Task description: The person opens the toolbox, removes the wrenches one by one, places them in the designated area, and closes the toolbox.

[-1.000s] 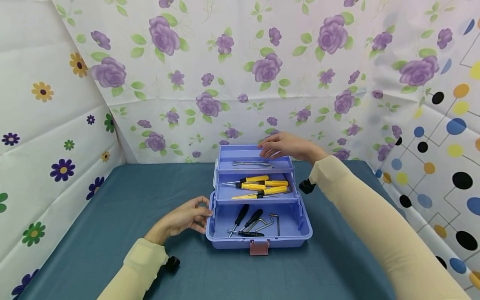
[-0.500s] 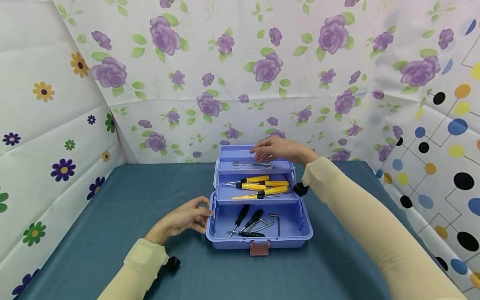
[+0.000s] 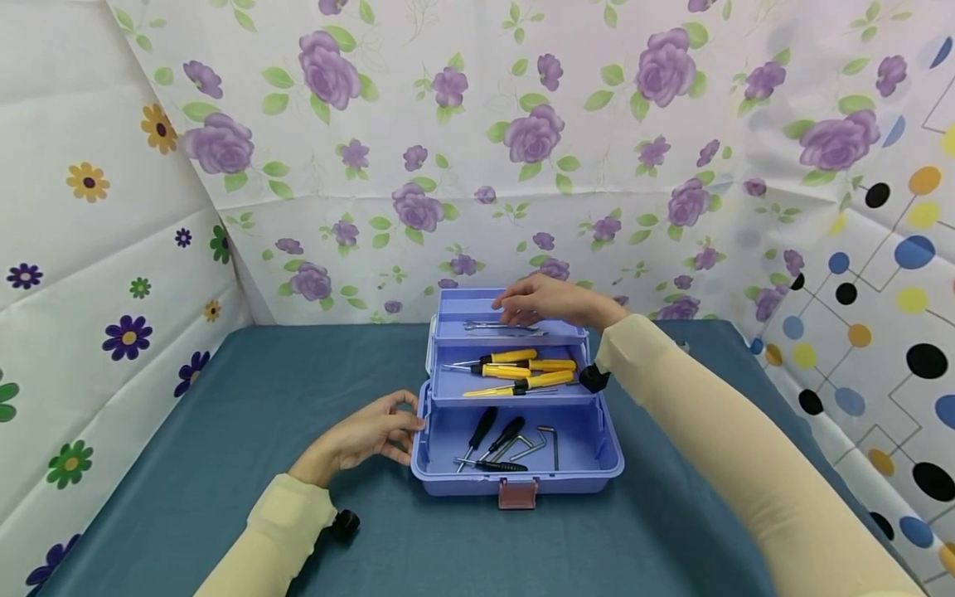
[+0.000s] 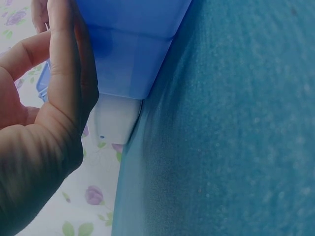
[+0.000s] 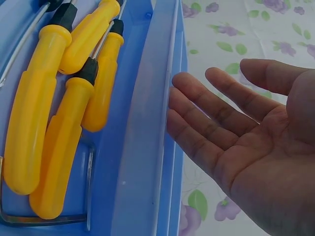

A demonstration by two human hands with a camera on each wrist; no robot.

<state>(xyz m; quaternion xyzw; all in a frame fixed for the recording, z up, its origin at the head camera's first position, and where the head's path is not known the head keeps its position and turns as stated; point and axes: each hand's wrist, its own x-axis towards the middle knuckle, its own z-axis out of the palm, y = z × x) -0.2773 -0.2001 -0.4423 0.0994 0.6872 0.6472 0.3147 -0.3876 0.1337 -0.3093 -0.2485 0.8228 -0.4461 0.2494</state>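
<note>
A blue toolbox [image 3: 604, 482] stands unfolded, with stepped trays behind its bottom compartment. My left hand [image 3: 373, 431] rests at its left side, fingertips at the rim; in the left wrist view its fingers lie along the outer wall. Palm down, my right hand [image 3: 555, 300] hangs over the top tray, fingers loosely bent and holding nothing. Under and left of its fingertips lies a wrench [image 3: 481, 326]. Several yellow-handled screwdrivers [image 3: 548, 380] fill the middle tray. Below are black-handled screwdrivers [image 3: 483, 424] and hex keys [image 3: 555, 452].
A reddish-brown latch [image 3: 518, 496] hangs at the toolbox's front. Dark teal cloth [image 3: 224, 464] covers the table. A flowered curtain [image 3: 358, 182] stands close behind the box, with patterned sheets at both sides.
My right hand has moved a little to the left over the top tray, slowing in the last half second. The left hand and toolbox stay in place.
</note>
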